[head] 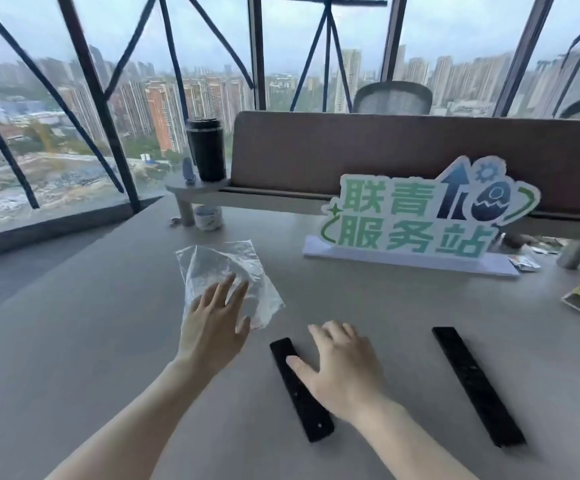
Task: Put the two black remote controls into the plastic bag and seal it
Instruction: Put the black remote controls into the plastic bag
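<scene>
On the grey desk, in the head view, a crumpled clear plastic bag is seen lying flat toward the left of centre, with the left hand laid over its near edge. The fingers of that hand are spread and extended; nothing is pinched, and whether the palm actually presses the film cannot be told. Just to the right and nearer, the shorter black remote control lies lengthwise on the desk, and the right hand is placed beside it with the thumb resting on its upper face; the other fingers are loosely curled and slightly apart, and no grip is closed on it. The longer black remote control lies well apart to the right, untouched. A green and white standing sign is set farther back on the right, and a black tumbler stands on a small raised shelf at the far left.

Both remotes are outside the bag, so the task is judged to be at its start. The bag's mouth cannot be made out, and it is thin and creased: if lifted by one layer only, it may be kept shut and the remote pushed against closed film. The bag may also be slid across the smooth desk if it is not pinned. The longer remote may prove too long for the bag, so that the seal could be blocked.
</scene>
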Demonstrator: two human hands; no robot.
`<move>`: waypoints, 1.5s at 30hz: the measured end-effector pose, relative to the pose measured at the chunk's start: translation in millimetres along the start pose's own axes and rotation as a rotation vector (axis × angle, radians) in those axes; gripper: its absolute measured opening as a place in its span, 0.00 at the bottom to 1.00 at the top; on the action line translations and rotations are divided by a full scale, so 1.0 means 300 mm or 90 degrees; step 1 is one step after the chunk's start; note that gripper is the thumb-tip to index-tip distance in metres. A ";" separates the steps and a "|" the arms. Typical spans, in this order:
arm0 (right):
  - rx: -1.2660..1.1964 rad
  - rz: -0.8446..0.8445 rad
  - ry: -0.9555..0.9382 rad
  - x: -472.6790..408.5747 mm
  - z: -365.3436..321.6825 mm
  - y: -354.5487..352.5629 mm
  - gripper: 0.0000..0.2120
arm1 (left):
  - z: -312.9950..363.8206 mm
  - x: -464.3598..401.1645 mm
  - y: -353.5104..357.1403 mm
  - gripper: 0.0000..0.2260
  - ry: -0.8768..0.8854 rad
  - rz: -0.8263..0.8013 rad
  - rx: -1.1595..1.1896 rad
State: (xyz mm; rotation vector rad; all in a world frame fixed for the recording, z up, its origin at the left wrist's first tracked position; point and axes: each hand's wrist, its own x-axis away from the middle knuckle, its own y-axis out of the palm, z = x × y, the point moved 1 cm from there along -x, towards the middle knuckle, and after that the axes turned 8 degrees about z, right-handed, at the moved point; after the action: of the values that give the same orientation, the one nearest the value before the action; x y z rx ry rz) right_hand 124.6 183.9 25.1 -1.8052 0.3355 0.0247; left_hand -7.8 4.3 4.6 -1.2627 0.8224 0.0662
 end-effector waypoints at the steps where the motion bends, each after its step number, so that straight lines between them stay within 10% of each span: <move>1: 0.017 -0.002 0.013 0.024 -0.011 0.012 0.32 | -0.009 0.004 -0.004 0.24 0.002 -0.007 -0.009; 8: -0.019 -0.163 0.129 0.138 -0.062 -0.017 0.17 | -0.002 0.021 -0.087 0.05 -0.010 -0.057 -0.035; 21: -0.855 -0.103 0.388 0.031 -0.072 -0.087 0.07 | 0.244 -0.005 -0.237 0.08 -0.035 0.047 0.232; 27: -0.343 0.214 0.393 0.180 0.277 -0.127 0.09 | 0.308 0.001 -0.197 0.07 -0.022 0.040 0.267; 33: 0.104 0.060 0.476 0.273 0.547 -0.118 0.25 | 0.380 0.030 -0.174 0.07 -0.006 0.040 0.284; 36: 0.041 0.039 0.477 0.299 0.575 -0.115 0.18 | 0.387 0.037 -0.172 0.07 -0.010 0.043 0.290; 41: -0.566 -0.040 0.441 0.374 0.496 -0.293 0.13 | 0.420 0.040 -0.170 0.07 -0.007 0.038 0.318; 45: -0.569 -0.253 0.323 0.354 0.369 -0.329 0.12 | 0.472 0.036 -0.193 0.06 -0.004 0.038 0.333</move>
State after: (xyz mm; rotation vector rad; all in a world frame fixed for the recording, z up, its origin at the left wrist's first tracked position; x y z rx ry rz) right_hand 267.8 288.1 69.0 -2.7344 0.3384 -0.6657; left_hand 99.6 101.9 54.7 -0.7446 0.8062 -0.0932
